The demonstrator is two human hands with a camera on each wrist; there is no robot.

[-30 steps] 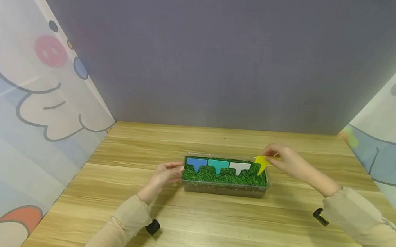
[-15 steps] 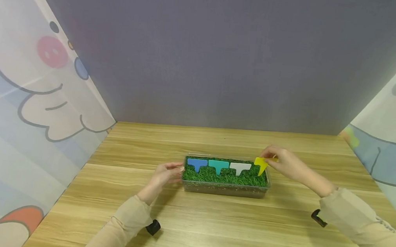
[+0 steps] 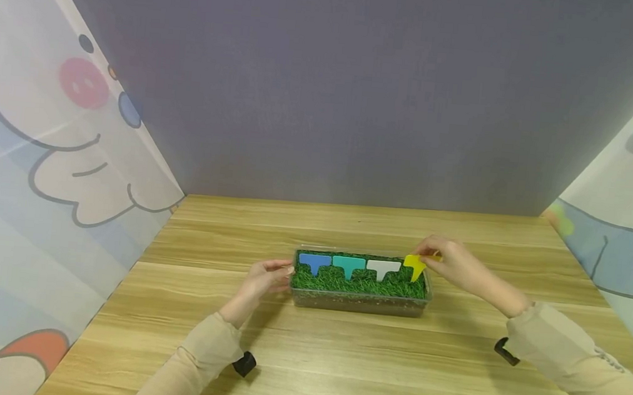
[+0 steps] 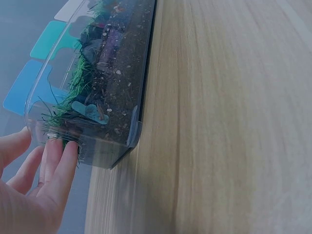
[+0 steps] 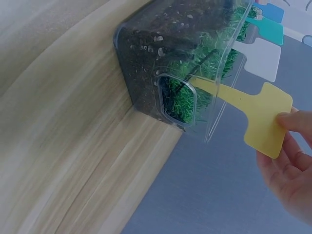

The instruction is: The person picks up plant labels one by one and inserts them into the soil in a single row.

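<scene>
In the head view, a clear plastic planter box (image 3: 358,303) of dark soil topped with green grass (image 3: 356,284) stands on the wooden table. Blue (image 3: 314,261), teal (image 3: 349,264) and white T-shaped plant labels (image 3: 383,267) stand in a row in the grass. My right hand (image 3: 454,264) pinches the head of a yellow plant label (image 5: 267,119) between thumb and fingers; its stem reaches down inside the box's right end. My left hand (image 4: 41,180) touches the box's left end wall with fairly straight fingers, its thumb near the rim corner.
The wooden table (image 3: 302,359) extends in front of and around the box. Behind it rises a plain grey panel (image 3: 325,98). Printed cartoon sheets (image 3: 45,136) hang at both sides.
My right hand has moved slightly down and left with the yellow plant label, which sits a little lower in the grass. The left hand and the box hold their place.
</scene>
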